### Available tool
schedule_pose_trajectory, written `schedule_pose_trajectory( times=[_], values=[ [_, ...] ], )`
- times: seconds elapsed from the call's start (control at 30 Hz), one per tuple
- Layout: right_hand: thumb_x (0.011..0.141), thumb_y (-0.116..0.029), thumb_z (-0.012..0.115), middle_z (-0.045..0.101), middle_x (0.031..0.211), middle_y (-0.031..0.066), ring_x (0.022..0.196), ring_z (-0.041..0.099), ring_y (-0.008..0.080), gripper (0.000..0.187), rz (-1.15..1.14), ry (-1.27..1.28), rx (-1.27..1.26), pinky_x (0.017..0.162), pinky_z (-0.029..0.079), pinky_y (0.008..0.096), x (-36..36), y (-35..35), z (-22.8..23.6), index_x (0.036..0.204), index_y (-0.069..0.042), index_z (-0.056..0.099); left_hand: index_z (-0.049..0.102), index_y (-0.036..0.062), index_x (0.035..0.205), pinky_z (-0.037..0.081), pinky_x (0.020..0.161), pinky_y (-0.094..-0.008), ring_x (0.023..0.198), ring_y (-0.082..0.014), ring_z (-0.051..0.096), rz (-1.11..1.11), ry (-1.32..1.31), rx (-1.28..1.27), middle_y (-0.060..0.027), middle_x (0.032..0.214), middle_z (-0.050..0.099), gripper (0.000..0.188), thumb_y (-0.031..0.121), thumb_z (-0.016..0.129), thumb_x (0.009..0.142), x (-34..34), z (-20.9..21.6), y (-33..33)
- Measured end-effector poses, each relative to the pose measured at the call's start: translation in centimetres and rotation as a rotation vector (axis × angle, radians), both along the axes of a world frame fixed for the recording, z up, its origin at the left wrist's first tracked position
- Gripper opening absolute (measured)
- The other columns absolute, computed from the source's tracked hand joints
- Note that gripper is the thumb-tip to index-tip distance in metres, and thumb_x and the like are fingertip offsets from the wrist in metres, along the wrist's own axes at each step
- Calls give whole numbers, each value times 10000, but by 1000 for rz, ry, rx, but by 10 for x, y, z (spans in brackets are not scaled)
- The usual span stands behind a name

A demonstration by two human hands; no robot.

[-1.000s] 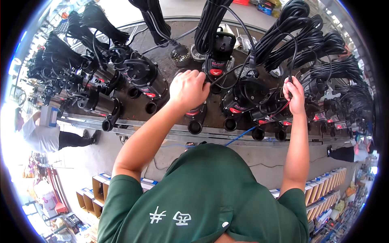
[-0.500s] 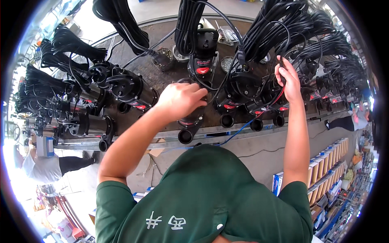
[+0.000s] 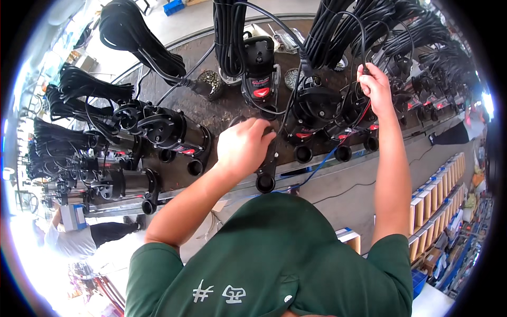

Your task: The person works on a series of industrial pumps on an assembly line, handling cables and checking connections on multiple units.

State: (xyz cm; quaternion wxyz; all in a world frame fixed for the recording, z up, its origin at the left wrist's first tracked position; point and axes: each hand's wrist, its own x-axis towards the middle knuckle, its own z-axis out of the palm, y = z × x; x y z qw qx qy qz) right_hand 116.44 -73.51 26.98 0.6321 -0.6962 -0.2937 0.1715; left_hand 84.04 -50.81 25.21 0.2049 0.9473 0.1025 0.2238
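My left hand [image 3: 244, 146] is closed over the top of a black pump [image 3: 265, 168] lying at the front of a dark workbench [image 3: 222, 113], its round outlet facing me. My right hand [image 3: 375, 87] is raised further right and pinches a thin black cable [image 3: 355, 31] that runs up to a hanging bundle of black cords [image 3: 338, 26]. Beneath that hand sit more black pumps with red labels [image 3: 317, 113]. An upright black pump with a red label [image 3: 260, 68] stands behind my left hand.
Rows of black pumps [image 3: 158, 129] and coiled cord bundles [image 3: 127, 24] fill the bench to the left and right. A blue wire [image 3: 322, 164] hangs off the bench's metal front edge. Cardboard boxes [image 3: 441, 206] line shelves at lower right. Another person [image 3: 74, 238] stands at lower left.
The view has shifted left along the bench. My left hand has settled lower on the front pump. My right hand has risen and taken hold of the thin cable.
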Motion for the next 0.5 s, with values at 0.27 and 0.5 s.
schedule_pose_trajectory(
  times=[0.27, 0.5],
  values=[
    [918, -50, 565, 536, 792, -42, 621, 429, 23, 134, -61, 7, 154, 537, 321, 186, 3, -4, -11, 1029, -32, 636, 707, 47, 990, 553, 669, -407, 754, -321, 675, -260, -32, -1, -90, 824, 677, 199, 165, 771, 844, -2, 3, 25],
    [923, -69, 558, 504, 724, -43, 590, 414, 34, 65, -165, 19, 196, 528, 306, 198, -3, -4, -11, 958, -53, 611, 698, 1, 1033, 543, 878, -415, 1000, -367, 653, -388, -129, -68, -181, 1096, 642, 148, 82, 657, 917, 54, 50, 31]
  ],
)
